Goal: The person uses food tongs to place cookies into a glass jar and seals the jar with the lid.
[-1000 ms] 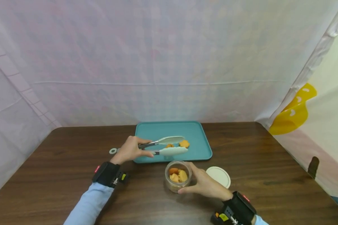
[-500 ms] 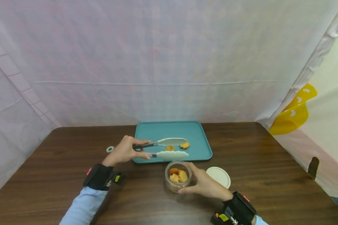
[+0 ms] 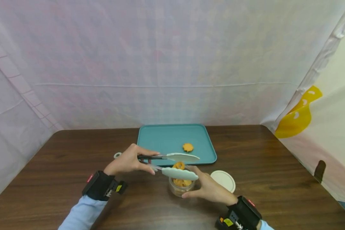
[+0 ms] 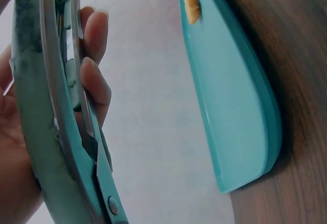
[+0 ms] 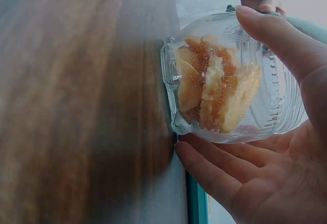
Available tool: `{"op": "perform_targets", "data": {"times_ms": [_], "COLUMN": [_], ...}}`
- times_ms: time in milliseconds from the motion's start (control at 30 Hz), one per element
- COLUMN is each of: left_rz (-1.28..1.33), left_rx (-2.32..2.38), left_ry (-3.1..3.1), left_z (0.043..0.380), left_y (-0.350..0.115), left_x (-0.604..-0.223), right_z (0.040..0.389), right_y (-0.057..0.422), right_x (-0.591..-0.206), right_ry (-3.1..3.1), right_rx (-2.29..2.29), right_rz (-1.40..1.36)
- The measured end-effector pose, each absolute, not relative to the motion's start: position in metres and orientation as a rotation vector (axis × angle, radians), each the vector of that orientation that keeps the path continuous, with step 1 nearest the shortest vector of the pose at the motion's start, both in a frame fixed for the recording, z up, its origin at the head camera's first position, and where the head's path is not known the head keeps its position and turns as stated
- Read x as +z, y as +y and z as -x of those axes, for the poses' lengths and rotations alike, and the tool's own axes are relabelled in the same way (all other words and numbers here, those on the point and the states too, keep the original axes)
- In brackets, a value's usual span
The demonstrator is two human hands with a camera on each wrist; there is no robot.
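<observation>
Mint-green tongs (image 3: 179, 173) over clear jar (image 3: 176, 190), ring-shaped biscuit (image 3: 179, 165) between tips

Left hand (image 3: 129, 161) grips the tongs, thumb on one side and fingers on the other; tong arms spread apart. Ring-shaped biscuit shows between them, at the jar mouth in the head view; can't tell whether the tips touch it. Pale pull ring (image 3: 117, 155) of the tongs pokes out behind the hand.

Right hand (image 3: 210, 188) holds the jar, thumb one side, fingers curled round the other. Jar upright on dark wood table (image 3: 74, 169), biscuit pieces (image 5: 219, 81) stacked inside.

Teal tray (image 3: 161, 137) lies beyond the jar, scalloped biscuit (image 3: 188, 147) on it, right of centre. Round white lid (image 3: 224, 180) flat on the table just beside the right hand.

Black wristband (image 3: 99, 185) with camera on each wrist, light-blue sleeves (image 3: 84, 210). Pale cloth (image 3: 161, 64) hangs behind the table; yellow shape (image 3: 294, 118) with white spots at right.
</observation>
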State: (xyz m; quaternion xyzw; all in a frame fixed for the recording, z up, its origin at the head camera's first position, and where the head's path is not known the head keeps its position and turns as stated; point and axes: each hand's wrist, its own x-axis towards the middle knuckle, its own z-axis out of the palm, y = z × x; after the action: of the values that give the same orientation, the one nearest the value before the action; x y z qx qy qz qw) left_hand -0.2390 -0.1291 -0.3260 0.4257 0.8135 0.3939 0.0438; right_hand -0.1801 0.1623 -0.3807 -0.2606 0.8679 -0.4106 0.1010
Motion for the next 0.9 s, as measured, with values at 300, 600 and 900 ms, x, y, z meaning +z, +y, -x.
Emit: {"op": "perform_targets", "data": {"times_ms": [300, 600, 900], "left_rz": [-1.324, -1.273, -1.245], "left_rx": [1.205, 1.215, 1.197], "left_ry": [2.399, 2.349, 2.352], "left_z": [0.2364, 0.2347, 0.2359], "left_y": [-0.1254, -0.1234, -0.1226], "left_x": [-0.3321, -0.3348, -0.3353], "right_z": [0.1801, 0.1811, 0.1807], "right_y": [0.1622, 0.1623, 0.1619], "right_x": [-0.3819, -0.3823, -0.3815], "right_ry": [2.525, 2.535, 2.543], "right_rx": [-1.271, -1.279, -1.297], "right_rz": [0.798, 0.835, 0.849]}}
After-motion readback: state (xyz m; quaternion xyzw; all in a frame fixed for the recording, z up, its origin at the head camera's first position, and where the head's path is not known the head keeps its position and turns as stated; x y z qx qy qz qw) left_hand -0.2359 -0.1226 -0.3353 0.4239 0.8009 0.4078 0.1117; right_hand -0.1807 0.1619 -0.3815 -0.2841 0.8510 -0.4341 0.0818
